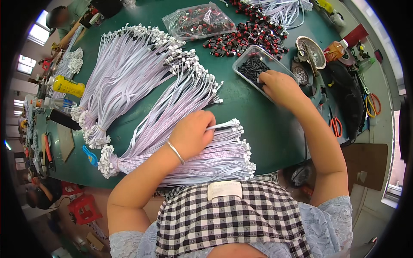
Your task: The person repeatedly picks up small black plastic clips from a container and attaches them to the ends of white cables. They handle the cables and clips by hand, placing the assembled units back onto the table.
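My left hand, with a silver bangle on its wrist, is closed around a few white flat cables. Their white plug ends stick out to the right past my fingers. Beneath that hand spreads a large bundle of similar cables, gathered at its left end. My right hand reaches into a clear plastic tub of small black tube-like pieces. Its fingertips are pinched together at the edge of the pieces; what lies between them is hidden.
Behind the tub lie a heap of black-and-red parts and a clear bag of more. Another cable bundle covers the left. A metal dish, orange-handled scissors and a yellow bottle stand around the green table.
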`<action>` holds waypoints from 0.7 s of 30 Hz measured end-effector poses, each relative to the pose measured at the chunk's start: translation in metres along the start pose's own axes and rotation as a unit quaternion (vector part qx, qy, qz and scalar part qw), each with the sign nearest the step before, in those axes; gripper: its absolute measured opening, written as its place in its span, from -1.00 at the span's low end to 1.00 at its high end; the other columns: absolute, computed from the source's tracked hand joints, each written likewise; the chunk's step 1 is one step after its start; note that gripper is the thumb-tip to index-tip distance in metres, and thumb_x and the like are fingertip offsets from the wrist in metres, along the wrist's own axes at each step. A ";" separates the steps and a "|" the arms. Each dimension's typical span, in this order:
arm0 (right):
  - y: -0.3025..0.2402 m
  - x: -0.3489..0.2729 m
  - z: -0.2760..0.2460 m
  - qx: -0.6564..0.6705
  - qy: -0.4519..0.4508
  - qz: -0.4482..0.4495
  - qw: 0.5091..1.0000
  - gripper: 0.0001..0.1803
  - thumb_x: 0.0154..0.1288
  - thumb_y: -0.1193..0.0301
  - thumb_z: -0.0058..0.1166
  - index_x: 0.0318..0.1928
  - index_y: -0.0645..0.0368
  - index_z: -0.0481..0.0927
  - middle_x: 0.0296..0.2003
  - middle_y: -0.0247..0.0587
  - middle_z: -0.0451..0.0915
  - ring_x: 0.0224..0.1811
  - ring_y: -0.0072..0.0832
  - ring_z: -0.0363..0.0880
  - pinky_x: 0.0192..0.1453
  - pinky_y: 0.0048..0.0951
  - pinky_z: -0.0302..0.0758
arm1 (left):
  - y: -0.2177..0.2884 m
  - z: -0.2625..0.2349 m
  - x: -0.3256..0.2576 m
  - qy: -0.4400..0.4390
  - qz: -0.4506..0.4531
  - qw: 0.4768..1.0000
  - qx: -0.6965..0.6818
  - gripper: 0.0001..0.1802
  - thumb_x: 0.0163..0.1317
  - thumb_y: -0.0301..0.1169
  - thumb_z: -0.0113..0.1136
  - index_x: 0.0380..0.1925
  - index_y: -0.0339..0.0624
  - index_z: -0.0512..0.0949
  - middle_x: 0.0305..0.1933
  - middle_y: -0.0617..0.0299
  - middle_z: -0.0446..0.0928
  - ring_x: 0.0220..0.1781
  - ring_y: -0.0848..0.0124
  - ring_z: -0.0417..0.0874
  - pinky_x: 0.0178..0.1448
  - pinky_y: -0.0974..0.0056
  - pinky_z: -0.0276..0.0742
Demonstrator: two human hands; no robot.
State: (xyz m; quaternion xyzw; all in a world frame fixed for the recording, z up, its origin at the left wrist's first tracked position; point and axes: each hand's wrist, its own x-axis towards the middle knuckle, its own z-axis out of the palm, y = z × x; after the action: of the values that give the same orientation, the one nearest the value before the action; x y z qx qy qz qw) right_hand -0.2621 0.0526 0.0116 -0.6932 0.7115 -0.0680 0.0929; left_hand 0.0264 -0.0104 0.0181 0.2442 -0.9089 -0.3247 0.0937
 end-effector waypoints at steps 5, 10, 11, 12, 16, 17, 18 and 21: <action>0.000 0.000 -0.006 -0.072 0.019 0.019 0.997 -0.87 0.12 0.42 0.01 -0.28 0.10 0.52 -0.33 -0.16 0.53 -0.27 -0.16 0.57 -0.25 -0.17 0.52 | 0.006 -0.012 0.015 -0.068 -0.063 0.991 -0.099 -0.82 0.12 -0.45 0.15 -0.26 -0.23 0.54 -0.47 0.13 0.53 -0.44 0.26 0.55 -0.31 0.25 0.44; -0.004 -0.002 -0.010 -0.101 0.062 0.027 0.993 -0.88 0.09 0.42 0.03 -0.31 0.08 0.53 -0.37 -0.19 0.52 -0.29 -0.19 0.58 -0.27 -0.18 0.52 | 0.006 -0.001 0.022 -0.037 0.010 0.996 -0.079 -0.83 0.13 -0.42 0.16 -0.28 -0.23 0.57 -0.41 0.13 0.50 -0.37 0.31 0.52 -0.26 0.27 0.43; -0.005 -0.002 -0.010 -0.105 0.067 0.030 0.992 -0.88 0.09 0.43 0.02 -0.31 0.09 0.53 -0.38 -0.19 0.52 -0.30 -0.19 0.58 -0.27 -0.17 0.52 | 0.006 0.002 0.023 -0.025 0.012 0.997 -0.074 -0.83 0.13 -0.41 0.16 -0.29 -0.24 0.57 -0.41 0.12 0.50 -0.36 0.31 0.51 -0.26 0.28 0.42; -0.006 -0.002 -0.011 -0.110 0.071 0.032 0.991 -0.88 0.09 0.43 0.02 -0.32 0.09 0.53 -0.38 -0.19 0.51 -0.30 -0.20 0.58 -0.27 -0.17 0.52 | 0.006 0.004 0.024 -0.013 0.014 0.997 -0.069 -0.83 0.13 -0.41 0.16 -0.30 -0.24 0.57 -0.40 0.12 0.49 -0.35 0.32 0.50 -0.25 0.29 0.42; -0.010 -0.002 -0.013 -0.083 0.099 0.049 0.990 -0.87 0.15 0.42 -0.03 -0.28 0.15 0.49 -0.39 -0.12 0.50 -0.31 -0.14 0.56 -0.25 -0.14 0.49 | 0.011 0.006 0.023 -0.029 -0.081 0.983 -0.159 -0.83 0.20 -0.39 0.12 -0.26 -0.23 0.56 -0.48 0.27 0.45 -0.47 0.46 0.46 -0.34 0.36 0.39; -0.014 -0.004 -0.015 -0.024 0.113 0.039 0.993 -0.87 0.17 0.42 -0.05 -0.27 0.16 0.48 -0.39 -0.09 0.50 -0.30 -0.11 0.54 -0.23 -0.14 0.47 | 0.013 0.006 0.022 -0.046 -0.145 0.964 -0.217 -0.83 0.23 -0.39 0.10 -0.26 -0.23 0.56 -0.50 0.32 0.43 -0.50 0.51 0.43 -0.38 0.39 0.37; -0.022 -0.008 -0.020 0.036 0.126 0.025 0.991 -0.86 0.20 0.42 -0.07 -0.26 0.18 0.46 -0.38 -0.07 0.49 -0.30 -0.08 0.53 -0.22 -0.13 0.46 | 0.014 0.004 0.020 -0.059 -0.209 0.937 -0.274 -0.83 0.25 -0.38 0.08 -0.25 -0.23 0.55 -0.52 0.37 0.41 -0.53 0.57 0.41 -0.41 0.43 0.35; -0.056 -0.026 -0.040 0.271 0.052 -0.025 0.961 -0.84 0.27 0.42 -0.11 -0.20 0.24 0.40 -0.34 0.05 0.48 -0.24 0.01 0.49 -0.14 -0.15 0.42 | 0.016 -0.003 0.011 -0.047 -0.228 0.895 -0.380 -0.84 0.29 -0.38 0.03 -0.24 -0.21 0.53 -0.52 0.45 0.38 -0.57 0.70 0.32 -0.47 0.53 0.27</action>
State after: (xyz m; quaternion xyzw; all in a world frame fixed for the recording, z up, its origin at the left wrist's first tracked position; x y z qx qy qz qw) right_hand -0.2158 0.0756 0.0642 -0.6550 0.6528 -0.2967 0.2383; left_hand 0.0119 -0.0069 0.0303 0.3750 -0.6391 -0.6688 0.0604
